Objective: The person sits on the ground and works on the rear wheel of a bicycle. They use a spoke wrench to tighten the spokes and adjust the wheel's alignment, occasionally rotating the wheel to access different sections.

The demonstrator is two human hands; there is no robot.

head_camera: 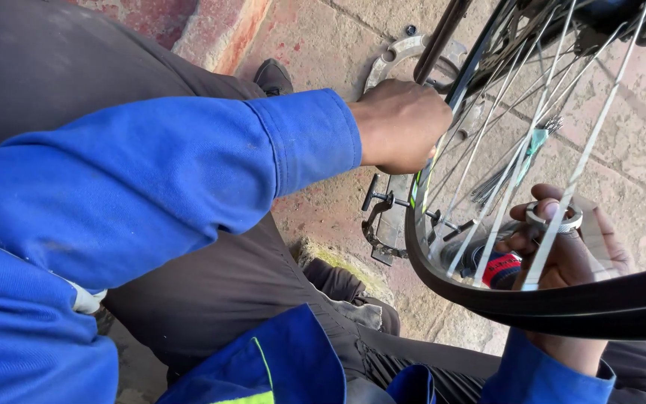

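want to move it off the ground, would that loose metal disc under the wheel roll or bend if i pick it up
The metal disc lies flat on the paving, so it probably won't roll. It looks rigid, and its cut-outs suggest it is light and easy to hook.

Single head-worn view, angled steeply down, close over blue sleeves (151, 187), both hands and bicycle wheel (532, 299); paved floor (323, 45) behind; no second view.
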